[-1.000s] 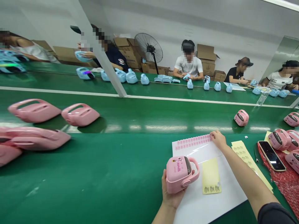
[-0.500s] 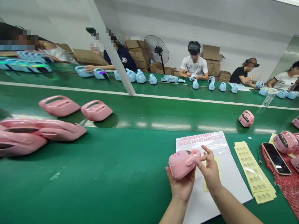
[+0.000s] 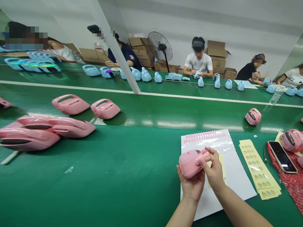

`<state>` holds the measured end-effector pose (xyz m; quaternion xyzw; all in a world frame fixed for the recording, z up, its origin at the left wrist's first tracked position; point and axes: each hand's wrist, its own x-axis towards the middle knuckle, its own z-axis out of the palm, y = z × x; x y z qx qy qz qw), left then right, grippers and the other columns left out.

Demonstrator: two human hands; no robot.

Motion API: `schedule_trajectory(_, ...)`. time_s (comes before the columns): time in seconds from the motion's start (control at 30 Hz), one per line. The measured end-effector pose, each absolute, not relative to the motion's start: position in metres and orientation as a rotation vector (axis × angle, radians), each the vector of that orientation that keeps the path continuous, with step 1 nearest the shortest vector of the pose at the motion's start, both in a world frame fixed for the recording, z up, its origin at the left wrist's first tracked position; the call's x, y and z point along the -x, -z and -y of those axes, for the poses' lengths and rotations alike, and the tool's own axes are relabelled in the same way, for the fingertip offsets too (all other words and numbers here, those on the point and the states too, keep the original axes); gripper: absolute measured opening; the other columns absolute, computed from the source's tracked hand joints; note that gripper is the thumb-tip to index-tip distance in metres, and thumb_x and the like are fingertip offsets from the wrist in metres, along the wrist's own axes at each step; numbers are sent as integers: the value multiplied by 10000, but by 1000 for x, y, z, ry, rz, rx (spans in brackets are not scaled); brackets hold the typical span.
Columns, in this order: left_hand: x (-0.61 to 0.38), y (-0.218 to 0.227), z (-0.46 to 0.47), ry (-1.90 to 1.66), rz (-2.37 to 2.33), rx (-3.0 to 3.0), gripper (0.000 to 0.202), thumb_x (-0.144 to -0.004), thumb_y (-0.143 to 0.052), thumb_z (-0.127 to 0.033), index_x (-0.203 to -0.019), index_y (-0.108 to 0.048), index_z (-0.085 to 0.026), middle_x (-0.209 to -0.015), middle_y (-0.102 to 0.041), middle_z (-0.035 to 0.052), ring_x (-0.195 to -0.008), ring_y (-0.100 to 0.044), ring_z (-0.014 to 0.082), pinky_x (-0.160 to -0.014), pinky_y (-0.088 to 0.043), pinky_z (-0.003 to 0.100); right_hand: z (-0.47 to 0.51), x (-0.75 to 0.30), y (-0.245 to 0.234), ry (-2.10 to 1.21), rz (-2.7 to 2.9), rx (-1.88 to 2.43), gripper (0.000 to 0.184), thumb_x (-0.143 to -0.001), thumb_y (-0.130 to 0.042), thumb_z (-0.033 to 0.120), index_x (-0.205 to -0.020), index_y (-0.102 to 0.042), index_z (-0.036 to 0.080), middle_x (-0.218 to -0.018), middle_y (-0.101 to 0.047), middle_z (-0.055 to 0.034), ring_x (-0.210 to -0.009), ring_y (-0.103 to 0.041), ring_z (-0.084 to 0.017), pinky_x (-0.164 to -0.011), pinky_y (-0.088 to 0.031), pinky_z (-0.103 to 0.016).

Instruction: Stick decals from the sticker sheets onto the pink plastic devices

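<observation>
A rounded pink plastic device with a handle point(image 3: 190, 162) is held over a white sheet point(image 3: 233, 189). My left hand point(image 3: 193, 186) is closed around it from below. With my right hand point(image 3: 214, 168) I grip the handle end: fingertips lie on top and the thumb presses the handle's side joint. Rows of small pink oval pieces point(image 3: 204, 136) line the sheet's top edge. Part of a yellow sticker strip point(image 3: 221, 167) shows on the sheet behind my right hand. Whether something small sits under my thumb is hidden.
Yellow sticker sheets point(image 3: 258, 170), tweezers point(image 3: 265, 156) and a phone point(image 3: 282, 157) on red bubble wrap point(image 3: 290, 186) lie to the right. More pink devices point(image 3: 71, 104) stand at left. Across a white divider point(image 3: 165, 96), several people handle blue devices point(image 3: 146, 75); a post point(image 3: 118, 47) rises there.
My right hand's raised fingers have come down onto the handle, and the thumb has shifted onto its side joint. The view has turned slightly left.
</observation>
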<state>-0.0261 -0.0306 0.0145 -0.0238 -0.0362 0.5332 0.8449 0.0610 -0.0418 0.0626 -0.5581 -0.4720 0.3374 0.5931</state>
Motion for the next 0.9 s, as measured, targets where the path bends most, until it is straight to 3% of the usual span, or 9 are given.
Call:
schedule_trajectory(0.37,27,-16,31,-1133,28,111,650,-772,-467,-498,-1307,-341,-152,-1159,-585,169,-1050,-574,240,-855,-475,299,42,-63,-70,-741,1190,1283,146,-705,-609,266,-582,-551,213,-1033,-516,-72,-1087,-467,-236,-949,-349,-419)
schedule_trajectory(0.67,26,-24,33,-1154,-1,107,618,-771,-494,-445,-1297,-353,-154,-1116,-612,158,-1010,-598,224,-880,-458,293,44,-67,-74,-487,1464,1319,93,-767,-539,186,-678,-552,212,-962,-511,-84,-992,-505,-221,-859,-430,-399)
schedule_trajectory(0.9,27,-29,34,-1157,-80,139,581,-780,-491,-435,-1278,-403,-149,-1081,-622,138,-976,-605,221,-855,-474,286,43,-78,-79,-627,1488,1236,76,-766,-558,201,-694,-577,217,-936,-514,-67,-990,-518,-207,-888,-432,-390)
